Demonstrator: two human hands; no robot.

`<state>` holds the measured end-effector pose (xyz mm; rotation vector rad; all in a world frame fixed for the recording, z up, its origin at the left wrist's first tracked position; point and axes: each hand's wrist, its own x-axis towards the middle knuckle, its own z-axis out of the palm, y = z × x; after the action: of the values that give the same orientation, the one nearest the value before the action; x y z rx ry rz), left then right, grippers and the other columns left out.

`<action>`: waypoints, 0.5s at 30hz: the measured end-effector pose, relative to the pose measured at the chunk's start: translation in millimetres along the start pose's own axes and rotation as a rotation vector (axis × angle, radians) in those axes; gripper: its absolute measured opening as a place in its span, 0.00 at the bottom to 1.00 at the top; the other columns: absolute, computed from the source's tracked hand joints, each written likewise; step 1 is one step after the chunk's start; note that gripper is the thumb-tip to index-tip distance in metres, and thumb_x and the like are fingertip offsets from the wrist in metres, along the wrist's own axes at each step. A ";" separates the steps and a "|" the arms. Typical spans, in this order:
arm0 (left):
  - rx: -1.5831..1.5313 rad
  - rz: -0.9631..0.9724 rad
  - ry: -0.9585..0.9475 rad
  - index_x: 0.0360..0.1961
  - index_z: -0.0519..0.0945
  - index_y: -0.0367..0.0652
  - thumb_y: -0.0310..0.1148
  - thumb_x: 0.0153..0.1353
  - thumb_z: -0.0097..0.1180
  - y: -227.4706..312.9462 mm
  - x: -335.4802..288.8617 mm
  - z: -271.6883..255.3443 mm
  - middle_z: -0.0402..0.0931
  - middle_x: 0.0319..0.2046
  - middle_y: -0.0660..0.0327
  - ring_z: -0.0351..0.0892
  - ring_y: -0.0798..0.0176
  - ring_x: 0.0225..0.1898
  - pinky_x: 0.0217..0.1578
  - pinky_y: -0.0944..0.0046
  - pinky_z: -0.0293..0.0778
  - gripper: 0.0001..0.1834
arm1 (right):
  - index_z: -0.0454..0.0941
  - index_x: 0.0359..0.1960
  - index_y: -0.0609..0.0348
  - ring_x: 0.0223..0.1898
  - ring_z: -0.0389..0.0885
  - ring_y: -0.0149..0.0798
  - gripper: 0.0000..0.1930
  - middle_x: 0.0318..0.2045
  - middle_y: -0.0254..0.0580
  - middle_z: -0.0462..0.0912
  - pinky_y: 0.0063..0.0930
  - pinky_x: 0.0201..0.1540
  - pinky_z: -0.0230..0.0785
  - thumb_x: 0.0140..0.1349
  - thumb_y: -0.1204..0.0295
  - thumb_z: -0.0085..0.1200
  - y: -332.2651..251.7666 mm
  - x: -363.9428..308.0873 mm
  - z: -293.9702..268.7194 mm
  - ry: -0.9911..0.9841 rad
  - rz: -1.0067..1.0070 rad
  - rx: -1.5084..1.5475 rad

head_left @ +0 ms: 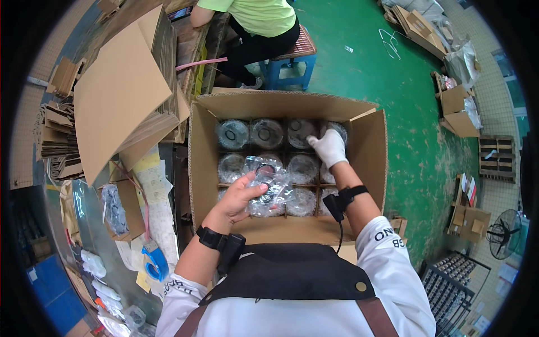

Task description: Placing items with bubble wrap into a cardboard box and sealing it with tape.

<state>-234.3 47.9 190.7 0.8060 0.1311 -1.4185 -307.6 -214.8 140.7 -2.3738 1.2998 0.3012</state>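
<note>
In front of me stands a deep open cardboard box [288, 230], split by dividers into rows of compartments. Bubble-wrapped round items [266, 133] sit in them, and a black ring lies on top of several in the far row. My bare left hand [241, 197] grips a clear plastic bag [274, 188] with black rings visible inside, above the nearer compartments. My right hand [329, 148], in a white glove, reaches to the far right compartment, over the wrapped item [337, 130] there. Its fingers are bent together; whatever they may hold is hidden.
Flat cardboard sheets [120, 92] are stacked at the left. A workbench with papers [156, 196] and a blue tape dispenser [155, 262] runs beside the box. A person in a yellow-green shirt sits on a blue stool [291, 64] beyond. Along the right stand cartons [460, 112] and a fan [503, 233].
</note>
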 end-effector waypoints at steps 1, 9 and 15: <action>0.036 -0.018 -0.024 0.58 0.66 0.37 0.23 0.61 0.54 1.0 1.5 0.9 0.75 0.48 0.54 0.79 0.58 0.44 0.42 0.55 0.80 0.23 | 0.76 0.48 0.67 0.42 0.78 0.35 0.24 0.36 0.43 0.82 0.28 0.48 0.70 0.58 0.59 0.59 8.7 -2.0 18.0 0.282 -0.114 -0.021; 0.163 -0.104 -0.133 0.58 0.67 0.36 0.25 0.62 0.55 -14.3 8.1 2.6 0.76 0.46 0.55 0.80 0.61 0.42 0.42 0.59 0.79 0.24 | 0.80 0.41 0.65 0.39 0.80 0.34 0.14 0.37 0.44 0.83 0.28 0.45 0.72 0.55 0.70 0.61 11.0 -38.9 -22.8 -0.405 -0.163 1.118; 0.198 -0.055 0.071 0.49 0.75 0.39 0.34 0.61 0.59 -11.2 13.8 6.0 0.78 0.41 0.59 0.78 0.67 0.39 0.41 0.65 0.77 0.17 | 0.76 0.44 0.66 0.43 0.80 0.49 0.17 0.39 0.51 0.82 0.34 0.47 0.72 0.58 0.66 0.58 68.0 0.8 7.6 0.496 -0.320 0.235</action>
<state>-244.0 33.9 183.0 1.0224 0.0683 -1.4712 -364.3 -244.4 116.5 -2.4779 1.0416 -0.5370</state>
